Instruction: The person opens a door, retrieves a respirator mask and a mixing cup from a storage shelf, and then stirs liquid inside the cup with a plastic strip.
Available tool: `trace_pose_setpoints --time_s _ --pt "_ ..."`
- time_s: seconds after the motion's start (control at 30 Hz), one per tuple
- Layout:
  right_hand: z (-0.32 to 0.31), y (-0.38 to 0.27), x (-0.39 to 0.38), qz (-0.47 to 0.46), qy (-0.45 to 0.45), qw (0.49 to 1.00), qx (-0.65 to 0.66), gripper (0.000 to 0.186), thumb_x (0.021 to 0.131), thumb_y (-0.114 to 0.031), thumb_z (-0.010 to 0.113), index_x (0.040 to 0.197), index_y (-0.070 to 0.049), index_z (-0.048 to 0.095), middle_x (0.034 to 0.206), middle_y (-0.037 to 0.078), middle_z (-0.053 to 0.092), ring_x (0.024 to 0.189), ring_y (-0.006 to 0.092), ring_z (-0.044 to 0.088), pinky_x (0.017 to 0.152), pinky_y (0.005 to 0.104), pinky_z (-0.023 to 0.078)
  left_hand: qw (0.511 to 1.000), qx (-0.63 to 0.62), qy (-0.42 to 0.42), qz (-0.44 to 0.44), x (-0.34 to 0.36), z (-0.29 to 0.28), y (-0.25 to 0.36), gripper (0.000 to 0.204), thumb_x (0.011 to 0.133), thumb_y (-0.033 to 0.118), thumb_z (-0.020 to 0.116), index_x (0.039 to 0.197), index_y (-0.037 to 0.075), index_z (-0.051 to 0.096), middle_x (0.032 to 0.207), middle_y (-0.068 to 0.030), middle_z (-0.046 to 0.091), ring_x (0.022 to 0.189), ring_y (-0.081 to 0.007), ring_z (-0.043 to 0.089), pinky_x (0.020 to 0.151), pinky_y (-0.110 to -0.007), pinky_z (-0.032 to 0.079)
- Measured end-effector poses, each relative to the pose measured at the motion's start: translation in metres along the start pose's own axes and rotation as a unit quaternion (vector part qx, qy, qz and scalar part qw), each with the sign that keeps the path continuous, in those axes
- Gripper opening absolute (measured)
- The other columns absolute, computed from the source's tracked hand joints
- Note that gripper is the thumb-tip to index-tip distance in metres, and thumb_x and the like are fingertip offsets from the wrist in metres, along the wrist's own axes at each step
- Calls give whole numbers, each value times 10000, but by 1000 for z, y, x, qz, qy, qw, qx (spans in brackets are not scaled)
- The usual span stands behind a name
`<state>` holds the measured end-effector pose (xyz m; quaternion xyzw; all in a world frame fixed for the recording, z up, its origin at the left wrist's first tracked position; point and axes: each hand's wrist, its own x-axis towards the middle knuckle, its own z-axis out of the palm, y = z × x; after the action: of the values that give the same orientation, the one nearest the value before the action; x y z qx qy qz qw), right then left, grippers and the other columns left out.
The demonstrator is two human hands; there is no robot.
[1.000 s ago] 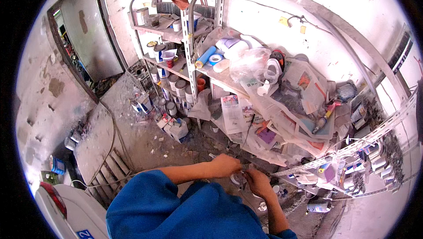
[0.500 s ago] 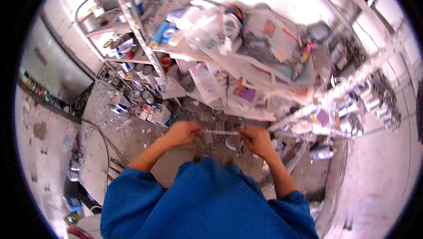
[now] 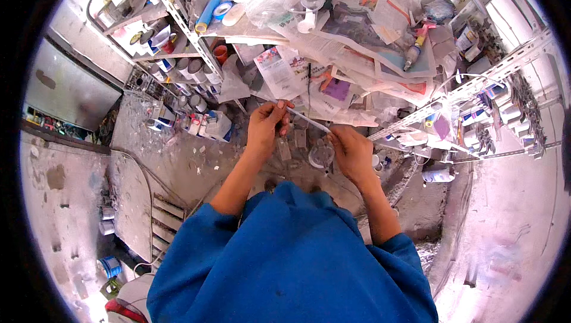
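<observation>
Between my hands stretches a thin, pale grey strip or stick, slanting down from left to right. My left hand is closed on its upper end, thumb and fingers pinched together. At the lower end, the fingers of my right hand are closed around it. Just left of the right hand, and lower, shows a clear round plastic cup or lid; I cannot tell what it rests on. Beyond my hands is a workbench spread with printed newspaper sheets.
A metal shelf rack with cans stands at the left of the bench. On the bench lie a blue roll, a ring of blue tape and a spray gun. White boxes sit on the littered floor. Another metal rack is on the right.
Both hands have moved farther forward, the left one more, so the strip has gone from level to slanting. The view has shifted, and the bench appears higher in the picture.
</observation>
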<state>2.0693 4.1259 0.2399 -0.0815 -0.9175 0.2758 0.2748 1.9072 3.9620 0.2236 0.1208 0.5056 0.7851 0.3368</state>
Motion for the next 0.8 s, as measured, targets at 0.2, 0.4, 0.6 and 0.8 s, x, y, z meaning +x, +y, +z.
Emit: trace_pose_setpoints --time_s 0.2,0.4,0.6,0.8 --pt "15 -1 -21 145 -76 971 174 189 955 -203 575 927 -23 627 665 77 575 569 193 536 527 312 401 996 -65 -4 57 6 6 -7 269 952 276 605 962 8 633 807 -55 597 715 -163 584 652 -296 484" --pt "19 -8 -30 335 -182 756 532 328 1009 -313 497 914 -13 592 590 -26 430 520 53 358 478 225 265 980 -163 -98 56 13 1 -9 237 962 241 578 997 10 615 883 -101 655 846 -238 652 789 -358 532" --pt "27 -14 -32 363 -150 728 562 318 998 -305 526 917 -7 598 590 -26 431 517 56 349 480 223 264 978 -180 -100 35 17 -3 -12 263 977 222 551 1083 -15 593 903 -120 673 857 -259 658 807 -383 532" --pt "47 -9 -35 319 -31 859 400 216 961 -213 601 959 0 639 652 -10 523 558 62 432 509 225 334 990 -131 -55 20 17 4 -2 272 985 209 538 1127 -19 581 978 -156 679 914 -277 667 826 -391 546"
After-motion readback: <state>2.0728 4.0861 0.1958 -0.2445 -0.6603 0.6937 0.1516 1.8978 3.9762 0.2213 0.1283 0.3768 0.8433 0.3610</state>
